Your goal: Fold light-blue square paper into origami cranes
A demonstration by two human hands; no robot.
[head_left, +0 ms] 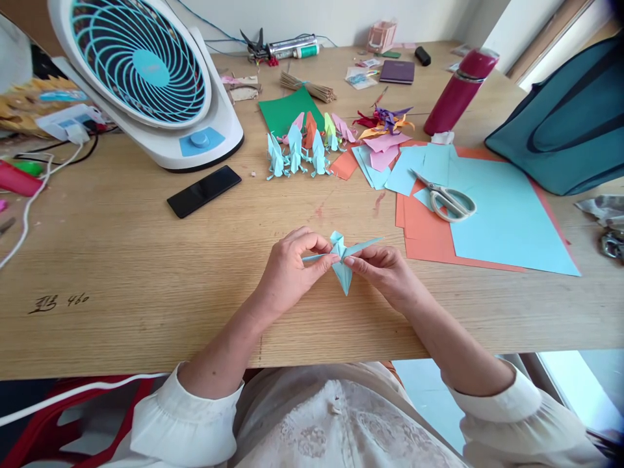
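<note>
Paper figure [340, 249] left of scissors [441, 194]

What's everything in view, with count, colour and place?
Folded paper piece: one, light blue, front centre
Upright paper figures: several, mixed colours, beyond piece
Loose folded heap: uncounted, purple, orange, beside figures
Flat paper sheets: several, light blue, orange, right
Metal scissors: one, pale handles, on sheets
Rear paper sheet: one, green, by figures
Grilled plastic fan: one, white, blue, left
Rectangular phone: one, black, before fan
Stick bundle: one, brown, rear
Cylindrical bottle: one, magenta, right rear
Handled bag: one, teal, far right
Wooden desk: one, brown, underneath
Smaller clutter: uncounted, mixed, around
Left hand, right hand: one each, bare, on piece
Sleeves: two, white, near elbows
</note>
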